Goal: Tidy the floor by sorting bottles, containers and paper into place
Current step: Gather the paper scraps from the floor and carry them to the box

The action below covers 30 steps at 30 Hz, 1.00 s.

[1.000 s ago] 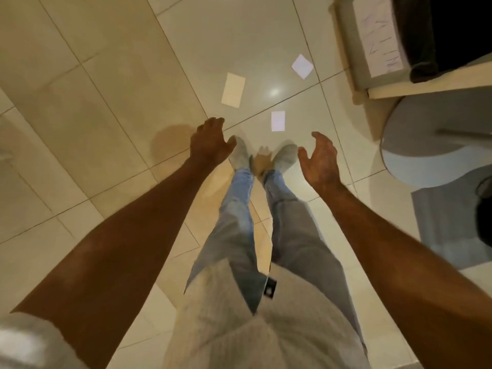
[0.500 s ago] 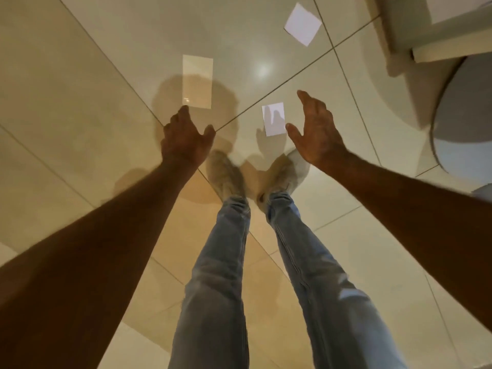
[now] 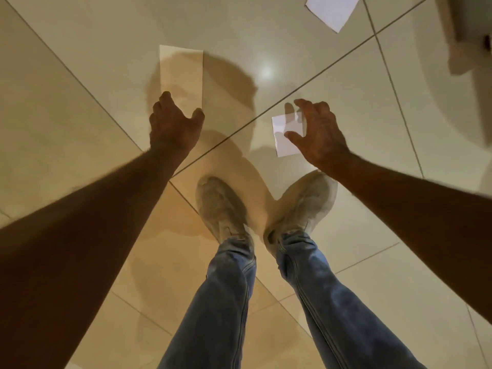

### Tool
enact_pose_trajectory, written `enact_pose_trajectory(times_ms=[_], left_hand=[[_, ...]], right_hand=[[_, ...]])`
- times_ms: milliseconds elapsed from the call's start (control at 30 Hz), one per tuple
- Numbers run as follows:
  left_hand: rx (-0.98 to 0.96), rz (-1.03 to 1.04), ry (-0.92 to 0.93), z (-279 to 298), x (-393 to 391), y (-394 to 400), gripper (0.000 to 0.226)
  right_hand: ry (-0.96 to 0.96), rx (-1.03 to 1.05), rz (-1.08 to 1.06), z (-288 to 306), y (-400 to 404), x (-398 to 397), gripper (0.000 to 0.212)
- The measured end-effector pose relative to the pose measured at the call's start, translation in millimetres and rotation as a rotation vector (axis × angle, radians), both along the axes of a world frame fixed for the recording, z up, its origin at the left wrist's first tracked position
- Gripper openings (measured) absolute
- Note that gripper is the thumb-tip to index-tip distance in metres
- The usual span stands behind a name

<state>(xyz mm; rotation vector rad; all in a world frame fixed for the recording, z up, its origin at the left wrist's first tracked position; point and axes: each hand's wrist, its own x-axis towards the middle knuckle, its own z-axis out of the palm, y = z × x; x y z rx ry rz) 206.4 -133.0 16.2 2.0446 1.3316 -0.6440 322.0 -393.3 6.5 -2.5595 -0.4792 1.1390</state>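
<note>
Three sheets of paper lie flat on the glossy tiled floor. A cream rectangular sheet [image 3: 181, 75] is at the upper left; my left hand [image 3: 173, 125] hovers at its near edge, fingers spread and holding nothing. A small white sheet [image 3: 287, 134] lies to the right, with my right hand [image 3: 318, 133] open just over its right side, thumb and fingers curved around it. A larger white sheet [image 3: 332, 9] sits at the top edge, partly cut off. No bottles or containers are visible.
My two feet in pale sneakers [image 3: 221, 206] stand just below the papers, jeans legs running down the frame. A piece of furniture with a pale base [image 3: 468, 35] occupies the top right corner. Tiled floor extends on the left.
The view has dropped closer to the floor. Both hands have reached down and forward, the left arriving at the cream sheet, the right arriving over the small white sheet.
</note>
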Motion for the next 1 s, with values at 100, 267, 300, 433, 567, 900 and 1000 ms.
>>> enact_pose_trajectory(times_ms=[100,267,300,433,567,900,1000], left_hand=[[0.036,-0.032,-0.007,-27.8,4.1,1.2,0.079],[0.105,-0.058,-0.008,-59.7,4.0,4.0,0.084],[0.119,-0.05,-0.006,-63.9,4.7,5.2,0.085],[0.196,-0.017,0.012,-74.9,11.0,10.5,0.088],[0.239,0.034,0.023,-80.6,20.0,13.3,0.091],[0.264,0.103,0.047,-84.3,30.5,24.5,0.093],[0.242,0.144,0.062,-85.0,34.6,26.6,0.095]], right_hand=[[-0.017,-0.004,-0.004,-25.4,-9.7,-10.4,0.076],[-0.098,0.0,0.037,-51.7,-18.9,-14.7,0.085],[-0.116,-0.008,0.047,-55.1,-18.9,-13.8,0.086],[-0.179,-0.03,0.101,-65.4,-19.5,-9.4,0.085],[-0.201,-0.023,0.117,-72.6,-21.8,-10.2,0.076],[-0.192,0.013,0.06,-73.5,-17.5,-15.7,0.061],[-0.154,0.092,-0.031,-72.0,-12.2,-18.4,0.065]])
